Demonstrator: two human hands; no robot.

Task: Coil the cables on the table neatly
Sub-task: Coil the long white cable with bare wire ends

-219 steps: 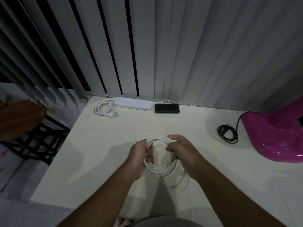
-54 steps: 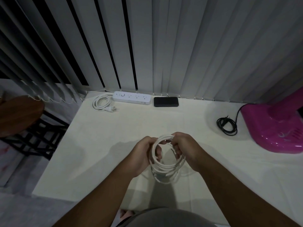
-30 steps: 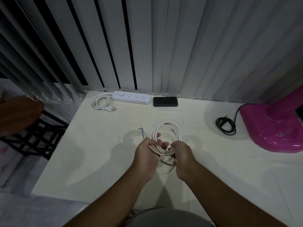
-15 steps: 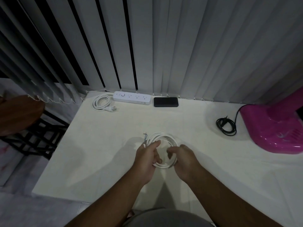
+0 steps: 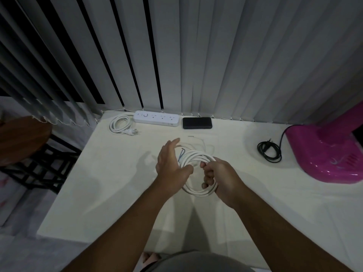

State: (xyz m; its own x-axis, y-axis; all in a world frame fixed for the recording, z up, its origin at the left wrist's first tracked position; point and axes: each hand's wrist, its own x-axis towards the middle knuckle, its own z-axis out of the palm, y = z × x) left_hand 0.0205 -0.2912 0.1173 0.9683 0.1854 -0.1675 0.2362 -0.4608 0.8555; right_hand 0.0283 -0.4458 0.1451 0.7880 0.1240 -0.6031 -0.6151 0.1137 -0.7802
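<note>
A white cable is wound into a round coil at the middle of the cream table. Its stripped end with blue wire sticks up at the coil's upper left. My right hand is closed around the coil's right side. My left hand lies against the coil's left side with its fingers stretched out and its thumb over the strands. A second white cord lies coiled at the back left beside its power strip. A black cable lies looped at the right.
A black flat device lies next to the power strip at the back edge. A pink appliance fills the right side, with the black cable running from it. Vertical blinds hang behind the table. A wooden stool stands left of the table.
My left hand has let go of the coil and spread its fingers along its left side. My right hand has kept its grip, and the coil has shifted slightly right.
</note>
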